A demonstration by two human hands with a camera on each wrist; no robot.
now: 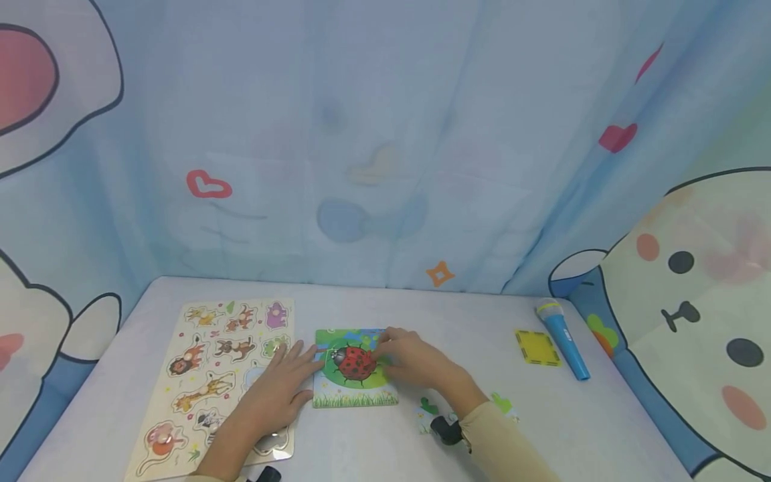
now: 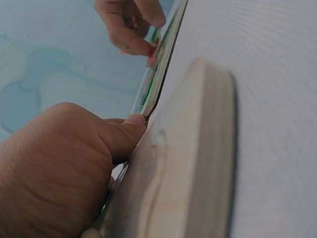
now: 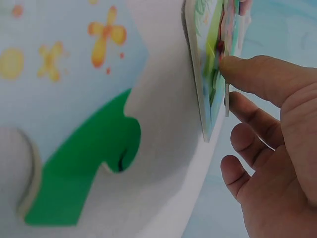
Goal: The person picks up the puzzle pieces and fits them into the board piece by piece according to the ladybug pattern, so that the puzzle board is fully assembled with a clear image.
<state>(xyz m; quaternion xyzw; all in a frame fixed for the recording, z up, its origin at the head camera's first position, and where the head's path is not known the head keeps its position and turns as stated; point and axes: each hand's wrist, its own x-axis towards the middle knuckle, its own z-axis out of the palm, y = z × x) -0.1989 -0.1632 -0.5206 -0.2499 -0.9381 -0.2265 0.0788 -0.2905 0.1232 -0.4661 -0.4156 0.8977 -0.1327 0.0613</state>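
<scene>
we see a square ladybug puzzle (image 1: 355, 401) lying flat on the white table (image 1: 361, 445), between a person's two hands, its red ladybug with black spots facing up on a round green ground and a strip of painted grass along the edge nearest the person. at the left side of the ladybug puzzle we find the left hand (image 1: 274, 395), its fingers loosely stretched and gripping nothing; in the left wrist view its thumb rests against the puzzle's edge. over the right part of the ladybug puzzle is the right hand (image 1: 415, 359), thumb and index finger closed in a pinch on a thin puzzle piece (image 3: 227, 106), the other fingers loosely bent. the piece seems raised slightly off the ladybug puzzle, though the fingers cover most of it and we can't be sure.

to the left of the ladybug puzzle we see a large wooden animal board (image 1: 158, 405) with a lion, a giraffe and a monkey, partly under the left forearm. to the right of the ladybug puzzle and nearer the person lie loose pieces (image 1: 429, 406), pale blue with green shapes, partly hidden by the right arm in its beige sleeve (image 1: 508, 442). well to the right of the ladybug puzzle we make out a yellow square frame (image 1: 539, 347) and, just beyond it, a blue toy microphone (image 1: 565, 339). behind the ladybug puzzle hangs a blue curtain (image 1: 385, 100) printed with hearts.
</scene>
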